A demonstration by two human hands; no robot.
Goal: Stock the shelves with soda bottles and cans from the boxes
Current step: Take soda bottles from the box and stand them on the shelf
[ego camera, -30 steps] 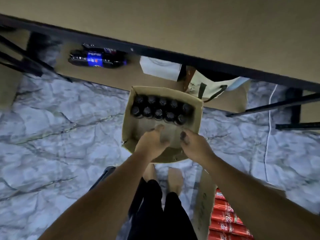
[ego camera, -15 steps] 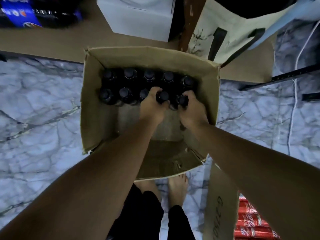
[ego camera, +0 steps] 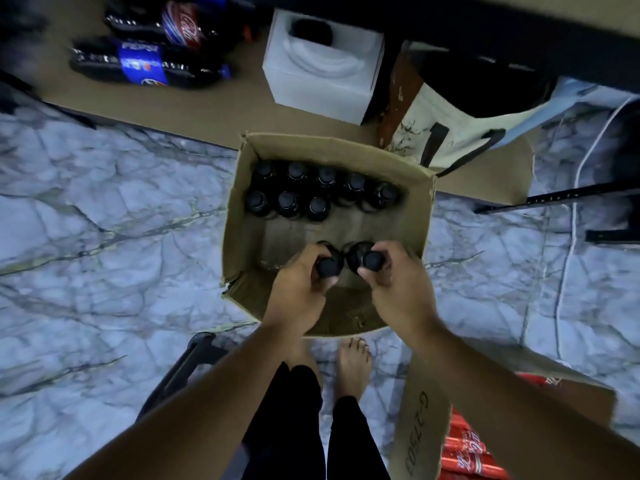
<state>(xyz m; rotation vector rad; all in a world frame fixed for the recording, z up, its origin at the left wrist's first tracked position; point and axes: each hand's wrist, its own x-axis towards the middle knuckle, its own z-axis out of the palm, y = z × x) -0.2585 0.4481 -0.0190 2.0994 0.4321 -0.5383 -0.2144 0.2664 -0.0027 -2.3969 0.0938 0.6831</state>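
Observation:
An open cardboard box (ego camera: 242,209) stands on the marble floor below me, with several dark capped soda bottles (ego camera: 287,200) upright along its far side. My left hand (ego camera: 298,292) grips the neck of one dark bottle (ego camera: 328,266), and my right hand (ego camera: 398,289) grips the neck of a second bottle (ego camera: 372,259). Both bottles are lifted clear of the rows, above the near part of the box. Their lower bodies are mostly hidden by my hands.
On the low brown shelf (ego camera: 214,109) beyond the box lie a Pepsi bottle (ego camera: 145,65) and a Coca-Cola bottle (ego camera: 180,26), beside a white box (ego camera: 322,81) and a tote bag (ego camera: 460,133). A second carton with red cans (ego camera: 464,448) sits at lower right. My bare feet (ego camera: 353,365) stand near the box.
Both hands reached into the box, closed on two front-row bottles, and have pulled them up and toward me. The front row now has a gap at its right end.

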